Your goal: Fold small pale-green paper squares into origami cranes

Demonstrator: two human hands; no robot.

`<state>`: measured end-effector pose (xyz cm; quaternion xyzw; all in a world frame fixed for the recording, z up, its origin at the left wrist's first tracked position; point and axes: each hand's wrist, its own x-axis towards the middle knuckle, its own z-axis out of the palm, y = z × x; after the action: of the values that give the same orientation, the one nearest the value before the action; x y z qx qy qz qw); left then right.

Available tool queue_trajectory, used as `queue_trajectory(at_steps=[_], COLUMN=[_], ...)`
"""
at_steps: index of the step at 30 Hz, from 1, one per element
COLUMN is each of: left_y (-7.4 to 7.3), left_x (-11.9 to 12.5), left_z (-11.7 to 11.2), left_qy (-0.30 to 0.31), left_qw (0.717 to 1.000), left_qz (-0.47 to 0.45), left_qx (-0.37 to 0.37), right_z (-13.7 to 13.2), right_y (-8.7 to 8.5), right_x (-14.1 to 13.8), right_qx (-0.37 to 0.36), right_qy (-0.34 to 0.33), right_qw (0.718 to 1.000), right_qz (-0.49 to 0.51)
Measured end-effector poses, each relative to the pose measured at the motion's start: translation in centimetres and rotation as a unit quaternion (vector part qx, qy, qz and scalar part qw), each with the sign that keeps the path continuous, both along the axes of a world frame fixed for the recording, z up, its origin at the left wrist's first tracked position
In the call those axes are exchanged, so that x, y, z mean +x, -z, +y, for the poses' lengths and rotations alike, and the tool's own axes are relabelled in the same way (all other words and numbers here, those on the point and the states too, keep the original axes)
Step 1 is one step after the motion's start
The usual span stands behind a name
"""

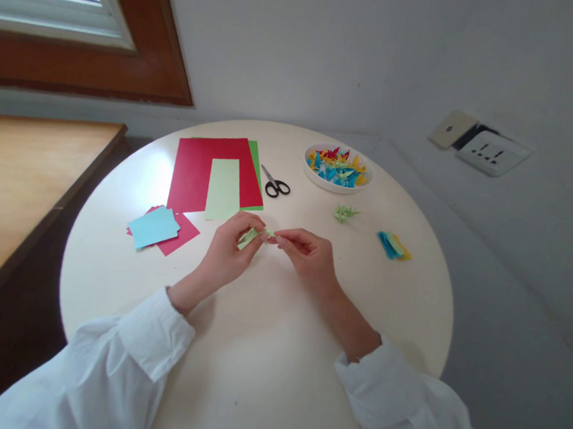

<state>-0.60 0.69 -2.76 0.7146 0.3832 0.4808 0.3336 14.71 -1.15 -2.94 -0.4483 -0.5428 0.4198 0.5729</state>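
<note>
Over the middle of a round cream table [254,370], both hands pinch a small folded piece of pale green paper [249,237]. My left hand [229,249] grips its left part with curled fingers. My right hand [306,252] pinches its right tip between thumb and forefinger. A finished pale green folded figure [345,212] lies on the table just beyond my right hand.
Red and green sheets [195,168] with a pale green strip [224,188] lie at the back. Black scissors [275,184] sit beside them. A white bowl [338,168] holds several coloured folded figures. Blue and red squares [154,226] lie left, blue-yellow slips [393,245] right.
</note>
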Motion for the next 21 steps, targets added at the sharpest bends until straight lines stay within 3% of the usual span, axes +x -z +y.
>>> queue_trajectory(at_steps=[6, 21], left_y=[-0.01, -0.83], left_x=[0.25, 0.40], left_z=[-0.24, -0.27], left_qy=[-0.004, -0.005], left_qw=[0.998, 0.994], left_qz=[-0.024, 0.021], left_qx=[-0.063, -0.108], right_z=[0.07, 0.17], right_y=[-0.08, 0.08], right_x=[-0.37, -0.32], right_qx=[-0.050, -0.096], right_qy=[0.000, -0.010], right_qw=[0.997, 0.994], right_qz=[0.056, 0.060])
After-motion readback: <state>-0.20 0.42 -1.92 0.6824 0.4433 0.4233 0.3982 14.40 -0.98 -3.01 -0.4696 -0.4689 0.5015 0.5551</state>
